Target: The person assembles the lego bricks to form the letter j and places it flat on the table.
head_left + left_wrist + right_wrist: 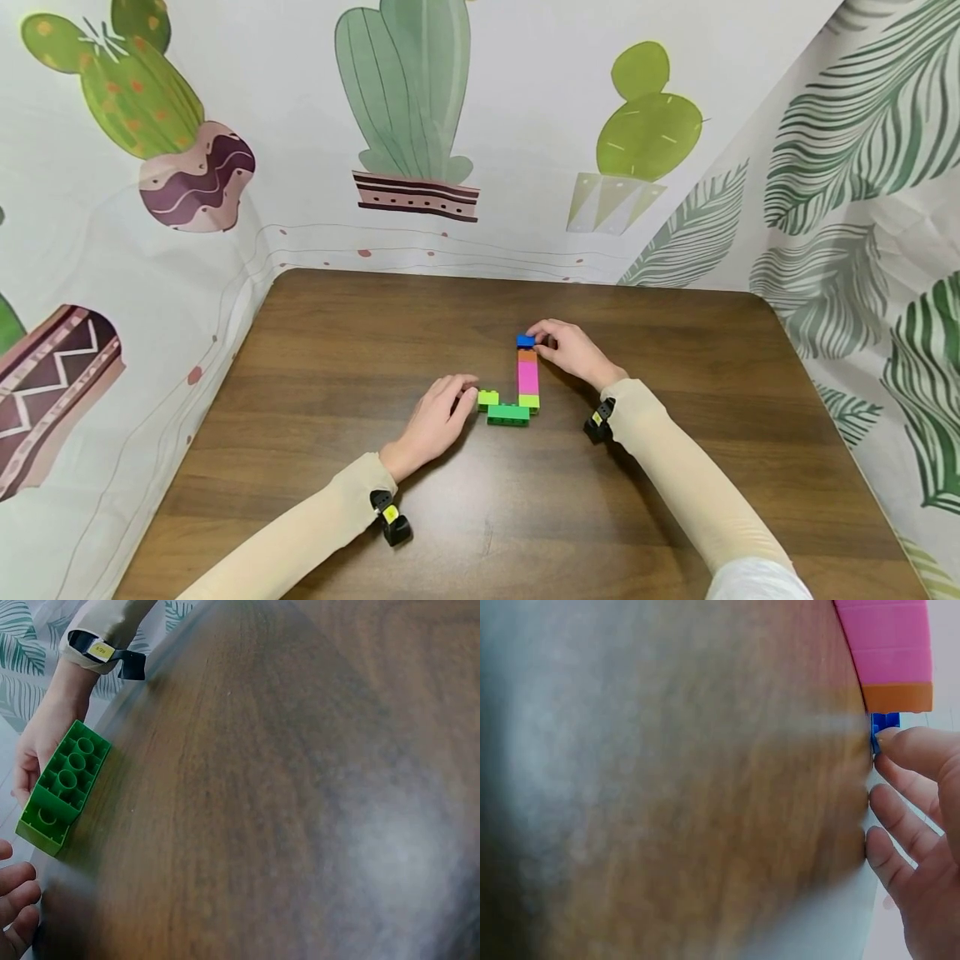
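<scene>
Toy building bricks form a hooked shape on the table. A blue brick (525,341) is at its far end, beyond an orange brick (527,356) and a pink stack (528,377). My right hand (575,352) pinches the blue brick between thumb and fingers; in the right wrist view a small gap separates blue brick (886,721) from orange. Nearer are a lime brick (529,402), a green brick (508,415) and another lime brick (488,398). Beside that left lime brick, my left hand (435,415) has loosely bent fingers, apart from the bricks in the left wrist view.
The brown wooden table (360,333) spreads around the bricks. A white cloth (525,108) printed with cacti and leaves hangs behind and beside it. Each wrist carries a black camera (392,518) over a beige sleeve.
</scene>
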Motion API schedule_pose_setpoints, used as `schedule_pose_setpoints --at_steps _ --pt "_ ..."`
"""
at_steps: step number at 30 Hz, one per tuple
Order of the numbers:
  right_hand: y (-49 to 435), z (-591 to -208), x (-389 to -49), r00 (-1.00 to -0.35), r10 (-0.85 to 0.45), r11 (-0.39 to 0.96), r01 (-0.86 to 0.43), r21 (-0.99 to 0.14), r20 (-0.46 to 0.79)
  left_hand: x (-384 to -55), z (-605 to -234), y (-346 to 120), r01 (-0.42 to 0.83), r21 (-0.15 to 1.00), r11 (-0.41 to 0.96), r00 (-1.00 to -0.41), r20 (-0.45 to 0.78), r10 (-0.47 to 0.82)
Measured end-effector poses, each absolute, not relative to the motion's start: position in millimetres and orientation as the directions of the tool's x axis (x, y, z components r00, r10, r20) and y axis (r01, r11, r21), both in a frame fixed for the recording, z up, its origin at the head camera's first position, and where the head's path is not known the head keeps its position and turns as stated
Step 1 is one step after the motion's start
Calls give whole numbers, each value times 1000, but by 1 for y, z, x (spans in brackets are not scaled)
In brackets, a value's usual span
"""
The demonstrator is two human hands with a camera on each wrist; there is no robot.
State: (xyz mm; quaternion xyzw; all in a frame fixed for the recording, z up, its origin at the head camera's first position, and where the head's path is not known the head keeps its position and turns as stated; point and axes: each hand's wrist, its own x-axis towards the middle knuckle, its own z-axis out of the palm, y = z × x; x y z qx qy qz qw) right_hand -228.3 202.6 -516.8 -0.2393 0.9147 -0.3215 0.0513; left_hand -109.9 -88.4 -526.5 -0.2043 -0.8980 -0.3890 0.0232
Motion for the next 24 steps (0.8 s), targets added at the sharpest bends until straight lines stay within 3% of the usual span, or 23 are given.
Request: schedule_pose_setpoints --at_steps 17,24 --pt "208 -515 -223 -877 -477 672 -407 -618 58 -107 -526 -93 367 736 568 -919 193 344" --pt "233 -511 -204 -882 -454 653 -428 -625 129 -109 -526 -104 405 730 551 -905 233 357"
